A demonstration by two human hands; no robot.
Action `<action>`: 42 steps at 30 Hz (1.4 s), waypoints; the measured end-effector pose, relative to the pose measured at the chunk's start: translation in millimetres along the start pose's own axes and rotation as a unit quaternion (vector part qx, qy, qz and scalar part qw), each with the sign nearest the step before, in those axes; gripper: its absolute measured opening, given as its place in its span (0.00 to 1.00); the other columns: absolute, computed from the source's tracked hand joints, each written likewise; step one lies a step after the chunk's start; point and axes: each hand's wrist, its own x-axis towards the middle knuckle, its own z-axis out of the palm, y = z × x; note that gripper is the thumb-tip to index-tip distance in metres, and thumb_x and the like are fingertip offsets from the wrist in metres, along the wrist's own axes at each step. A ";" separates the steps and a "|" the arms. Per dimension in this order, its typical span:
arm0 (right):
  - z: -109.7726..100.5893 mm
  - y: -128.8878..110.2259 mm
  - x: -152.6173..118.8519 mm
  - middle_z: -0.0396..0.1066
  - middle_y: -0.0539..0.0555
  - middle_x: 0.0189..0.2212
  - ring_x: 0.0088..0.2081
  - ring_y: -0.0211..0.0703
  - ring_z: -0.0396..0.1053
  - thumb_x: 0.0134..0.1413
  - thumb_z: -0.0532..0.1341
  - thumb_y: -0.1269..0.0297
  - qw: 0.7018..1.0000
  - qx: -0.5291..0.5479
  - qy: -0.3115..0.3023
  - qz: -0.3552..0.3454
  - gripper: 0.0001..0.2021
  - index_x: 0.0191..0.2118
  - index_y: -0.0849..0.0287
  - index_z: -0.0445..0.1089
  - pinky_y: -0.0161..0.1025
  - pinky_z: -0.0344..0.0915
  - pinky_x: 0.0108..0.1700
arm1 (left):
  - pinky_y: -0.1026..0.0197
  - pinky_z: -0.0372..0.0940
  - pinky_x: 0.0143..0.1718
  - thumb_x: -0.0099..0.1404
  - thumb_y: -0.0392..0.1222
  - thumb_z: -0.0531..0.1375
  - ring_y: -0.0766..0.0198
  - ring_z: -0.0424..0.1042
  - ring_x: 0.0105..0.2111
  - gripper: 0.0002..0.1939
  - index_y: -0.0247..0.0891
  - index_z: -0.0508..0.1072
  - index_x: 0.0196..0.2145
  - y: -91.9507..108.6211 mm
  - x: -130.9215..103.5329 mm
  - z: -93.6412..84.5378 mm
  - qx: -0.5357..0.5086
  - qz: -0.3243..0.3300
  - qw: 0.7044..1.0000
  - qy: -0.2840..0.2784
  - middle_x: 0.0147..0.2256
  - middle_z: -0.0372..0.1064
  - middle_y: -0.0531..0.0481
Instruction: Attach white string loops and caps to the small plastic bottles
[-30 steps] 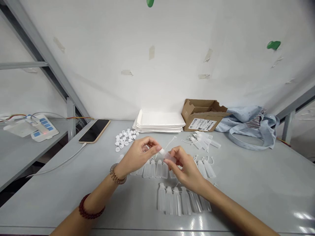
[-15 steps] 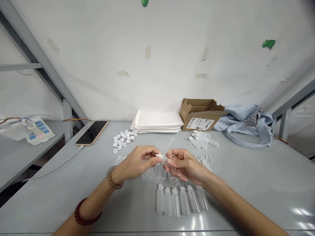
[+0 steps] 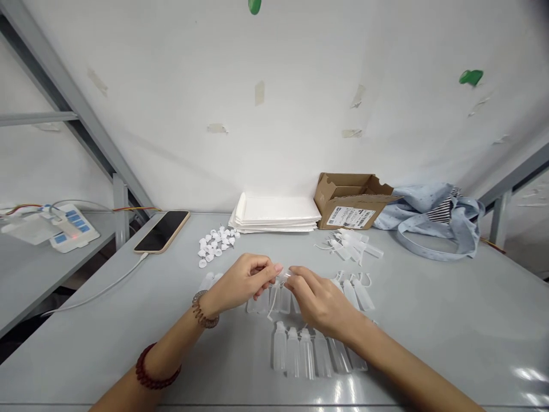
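Observation:
Between my hands, above the table, is a small translucent plastic bottle (image 3: 284,276), mostly hidden by the fingers. My left hand (image 3: 249,281) is closed on its left end, thumb against the curled fingers. My right hand (image 3: 321,302), back upward, pinches the right end. A thin pale strap (image 3: 273,302) hangs below the left fingertips. Whether a white cap sits on the neck I cannot tell. Beneath and behind the hands lie similar bottles in a row. A nearer row of clear bottles (image 3: 293,355) lies partly under my right forearm.
A loose pile of white nozzle caps (image 3: 214,245) lies left of centre. Several strapped bottles (image 3: 354,245) are heaped at right, before an open cardboard box (image 3: 354,200). White envelopes (image 3: 274,213) are stacked by the wall. A charging phone (image 3: 162,231) and blue cloth (image 3: 433,223) flank them.
My right hand has turned over, palm now downward. The strap pointed up before and now hangs down. My left fingers have curled in more, and the white piece they held no longer shows.

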 end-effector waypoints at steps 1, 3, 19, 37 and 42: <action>-1.5 -0.9 0.3 0.65 0.55 0.30 0.26 0.38 0.62 0.59 0.46 0.76 0.999 0.030 -0.015 0.019 0.08 0.32 0.57 0.56 0.33 0.52 0.22 | 0.67 0.58 0.20 0.63 0.51 0.54 0.71 0.60 0.18 0.19 0.35 0.64 0.21 0.5 -0.1 0.0 -0.006 0.007 1.000 -0.002 0.19 0.59 0.55; -7.1 -4.6 2.8 0.60 0.49 0.24 0.22 0.35 0.56 0.60 0.47 0.72 0.981 0.153 -0.056 0.105 0.06 0.32 0.56 0.55 0.32 0.51 0.22 | 0.67 0.59 0.23 0.63 0.49 0.55 0.70 0.60 0.20 0.17 0.35 0.66 0.22 2.0 -0.6 -0.4 -0.014 0.022 1.000 -0.006 0.19 0.59 0.55; -7.2 10.6 10.4 0.52 0.39 0.17 0.12 0.25 0.38 0.57 0.58 0.57 0.458 0.783 -0.186 0.378 0.12 0.31 0.54 0.54 0.23 0.40 0.09 | 0.67 0.60 0.27 0.62 0.44 0.58 0.69 0.63 0.24 0.12 0.34 0.72 0.26 4.5 -4.0 1.5 0.013 0.099 0.995 0.017 0.23 0.65 0.53; -33.8 108.8 3.1 0.74 0.58 0.31 0.34 0.48 0.69 0.55 0.52 0.53 0.940 -0.044 0.007 0.338 0.18 0.31 0.63 0.73 0.40 0.61 0.36 | 0.57 0.65 0.35 0.62 0.42 0.50 0.58 0.71 0.32 0.15 0.35 0.71 0.41 -35.1 12.8 -47.6 0.384 -0.006 0.882 0.274 0.31 0.73 0.47; -39.1 140.7 -9.6 0.71 0.61 0.27 0.34 0.53 0.68 0.53 0.52 0.53 0.921 -0.141 -0.005 0.363 0.19 0.24 0.62 0.71 0.41 0.58 0.35 | 0.48 0.60 0.47 0.60 0.39 0.50 0.49 0.65 0.43 0.16 0.32 0.73 0.41 -60.9 15.7 -84.6 0.446 0.017 0.851 0.275 0.39 0.71 0.39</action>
